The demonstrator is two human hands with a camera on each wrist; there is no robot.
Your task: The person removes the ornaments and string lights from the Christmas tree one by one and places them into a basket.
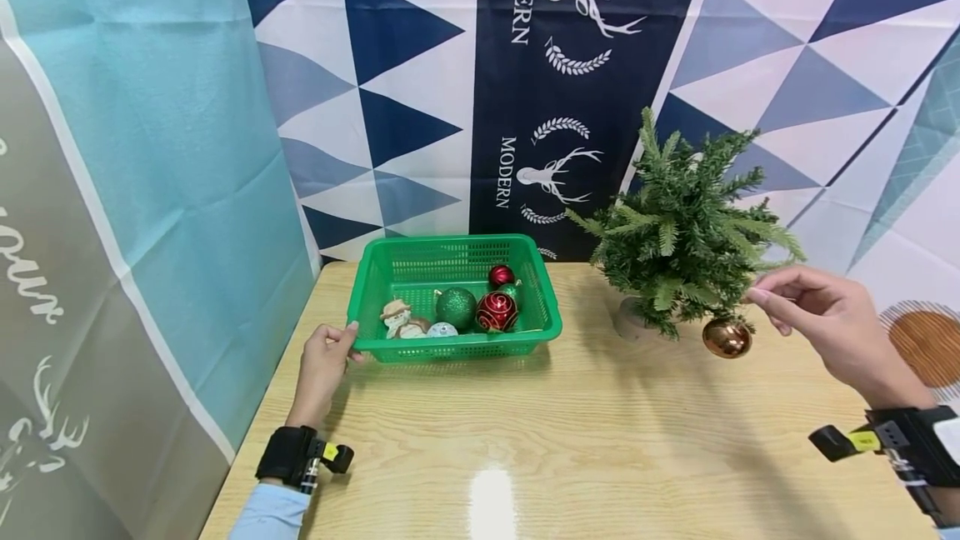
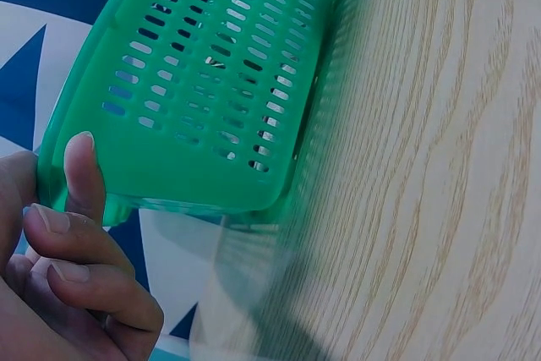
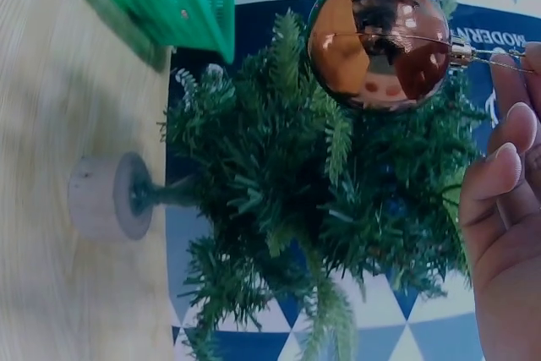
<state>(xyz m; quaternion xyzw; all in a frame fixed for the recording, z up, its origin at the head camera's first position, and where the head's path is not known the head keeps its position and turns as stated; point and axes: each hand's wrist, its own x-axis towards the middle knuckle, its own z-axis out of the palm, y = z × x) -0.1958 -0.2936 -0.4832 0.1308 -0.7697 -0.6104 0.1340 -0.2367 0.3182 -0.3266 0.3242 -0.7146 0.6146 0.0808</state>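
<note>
My left hand [image 1: 321, 372] grips the rim of a green plastic basket [image 1: 453, 348] at its near left corner, thumb on top. In the left wrist view, fingertips [image 2: 83, 158] show against the basket's slotted wall. Over on the right, my right hand [image 1: 843, 332] pinches the thin gold cord [image 3: 494, 57] of a shiny copper Christmas bauble [image 1: 727, 338]. The bauble hangs beside the lower right branches of a small artificial Christmas tree [image 1: 675, 232]. Whether its cord touches a branch I cannot tell. The tree stands upright on a pale round base [image 1: 632, 319].
Inside the basket lie a green glitter bauble [image 1: 455, 308], a patterned red bauble [image 1: 496, 312], a smaller red one [image 1: 501, 275] and a snowman ornament [image 1: 395, 317]. Patterned cloth [image 1: 408, 32] hangs right behind the wooden table [image 1: 585, 448].
</note>
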